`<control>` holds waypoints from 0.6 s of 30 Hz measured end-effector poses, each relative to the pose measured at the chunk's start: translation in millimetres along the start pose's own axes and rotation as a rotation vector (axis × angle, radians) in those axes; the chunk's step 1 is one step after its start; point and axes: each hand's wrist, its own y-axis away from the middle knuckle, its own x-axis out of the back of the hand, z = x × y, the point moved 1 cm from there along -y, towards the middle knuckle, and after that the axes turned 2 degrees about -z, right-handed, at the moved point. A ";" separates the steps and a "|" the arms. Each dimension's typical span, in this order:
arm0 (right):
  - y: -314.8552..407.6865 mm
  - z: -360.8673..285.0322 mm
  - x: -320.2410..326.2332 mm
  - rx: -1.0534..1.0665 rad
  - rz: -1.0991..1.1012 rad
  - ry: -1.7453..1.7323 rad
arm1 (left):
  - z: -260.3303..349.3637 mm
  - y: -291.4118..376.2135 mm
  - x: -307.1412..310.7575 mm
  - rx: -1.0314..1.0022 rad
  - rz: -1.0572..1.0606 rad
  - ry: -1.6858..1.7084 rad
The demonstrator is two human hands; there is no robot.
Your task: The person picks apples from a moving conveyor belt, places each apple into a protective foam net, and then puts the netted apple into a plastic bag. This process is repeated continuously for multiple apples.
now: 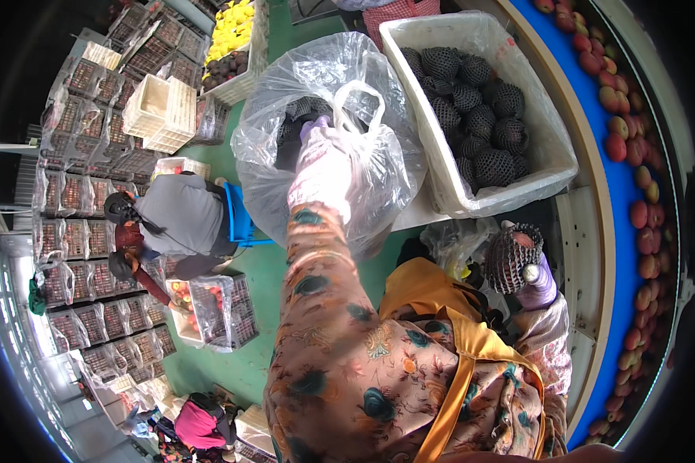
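Note:
My left hand (315,126), in a purple glove, reaches into a large clear plastic bag (376,185) among black foam net sleeves (307,108). Its fingers are mostly hidden, so its grip does not show. At lower right, my right hand (536,286), also in a purple glove, holds an apple in a black foam net (512,260), with reddish skin showing through an opening. A white plastic crate (480,205) with a clear liner stands to the right of the bag and holds several netted fruits (501,168).
A blue conveyor belt (619,231) carrying red apples (617,147) curves along the right side. Two people, one in a grey top (179,214), are at a crate of apples (185,335) on the left. Stacked crates (98,226) line the far left. A blue stool (240,217) stands near the bag.

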 end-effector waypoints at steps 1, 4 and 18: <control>-2.4 -3.3 -1.0 0.054 0.022 0.085 | 3.9 18.4 8.3 -0.015 -0.012 0.219; -12.2 -17.8 -14.7 0.252 0.004 0.332 | 21.5 102.3 40.3 -0.137 -0.003 0.533; 12.3 -63.0 -63.4 0.909 -0.094 1.036 | 71.8 353.1 -8.5 -0.768 -1.379 0.308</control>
